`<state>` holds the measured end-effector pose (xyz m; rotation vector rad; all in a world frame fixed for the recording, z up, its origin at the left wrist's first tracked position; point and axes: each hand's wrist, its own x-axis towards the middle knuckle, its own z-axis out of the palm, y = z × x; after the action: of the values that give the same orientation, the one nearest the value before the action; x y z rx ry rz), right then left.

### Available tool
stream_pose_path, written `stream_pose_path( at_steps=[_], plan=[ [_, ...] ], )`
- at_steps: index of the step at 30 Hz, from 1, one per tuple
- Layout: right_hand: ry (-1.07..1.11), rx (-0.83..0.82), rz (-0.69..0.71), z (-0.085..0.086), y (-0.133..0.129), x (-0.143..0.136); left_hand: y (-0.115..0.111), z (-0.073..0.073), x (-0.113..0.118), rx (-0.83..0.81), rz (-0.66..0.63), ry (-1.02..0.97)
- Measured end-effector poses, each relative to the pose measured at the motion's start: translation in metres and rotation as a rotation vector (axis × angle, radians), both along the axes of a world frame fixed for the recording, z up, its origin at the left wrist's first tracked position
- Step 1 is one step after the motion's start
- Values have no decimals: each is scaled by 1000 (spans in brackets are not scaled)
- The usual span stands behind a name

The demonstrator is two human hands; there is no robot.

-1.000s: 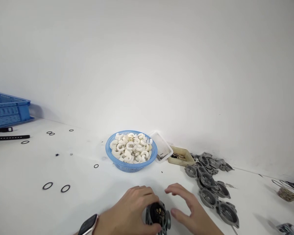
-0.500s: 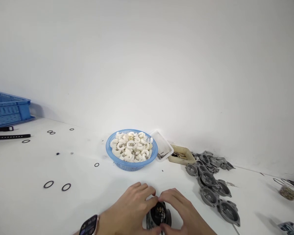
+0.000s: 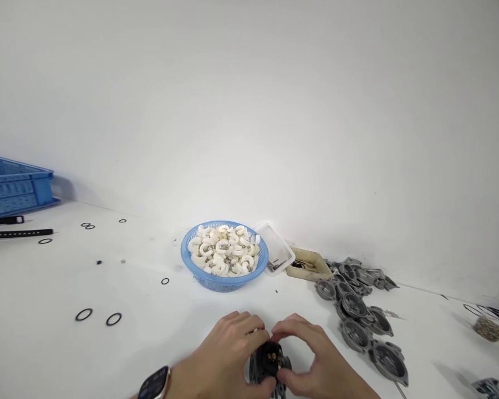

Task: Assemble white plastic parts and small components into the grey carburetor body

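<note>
My left hand (image 3: 224,357), with a smartwatch (image 3: 153,384) on its wrist, grips a dark metal carburetor body (image 3: 269,361) at the bottom middle of the view. My right hand (image 3: 316,360) closes on the same part from the right, its fingertips meeting the left hand's over the top. The part's round open face shows brass bits inside. Behind the hands sits a blue basket (image 3: 199,274) full of white C-shaped plastic pieces (image 3: 224,249).
A pile of grey metal bowl covers (image 3: 360,318) lies to the right. A white tray (image 3: 276,252) and a beige tray (image 3: 310,265) stand behind it. Black O-rings (image 3: 97,317) dot the white table on the left, near a blue crate (image 3: 14,185) and black straps (image 3: 16,233).
My right hand moved in from open and apart to close on the carburetor body, fingertips meeting the left hand's. The left hand kept its grip.
</note>
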<state>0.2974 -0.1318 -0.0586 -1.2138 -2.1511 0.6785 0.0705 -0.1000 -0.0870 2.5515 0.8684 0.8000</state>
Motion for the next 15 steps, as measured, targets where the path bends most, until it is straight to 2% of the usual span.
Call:
stream_pose_path(
  at_steps=[4, 7, 11, 15],
  plan=[
    [10, -94, -11, 5, 5, 11, -1, -5, 3, -28, 29, -67],
    [26, -31, -56, 11, 16, 25, -1, -6, 4, -63, 53, -63],
    [26, 74, -204, 23, 42, 44, -1, -4, 5, -118, 84, -14],
    [-41, 153, -274, 32, 66, 51, -2, -2, 5, -131, 96, 21]
  ],
)
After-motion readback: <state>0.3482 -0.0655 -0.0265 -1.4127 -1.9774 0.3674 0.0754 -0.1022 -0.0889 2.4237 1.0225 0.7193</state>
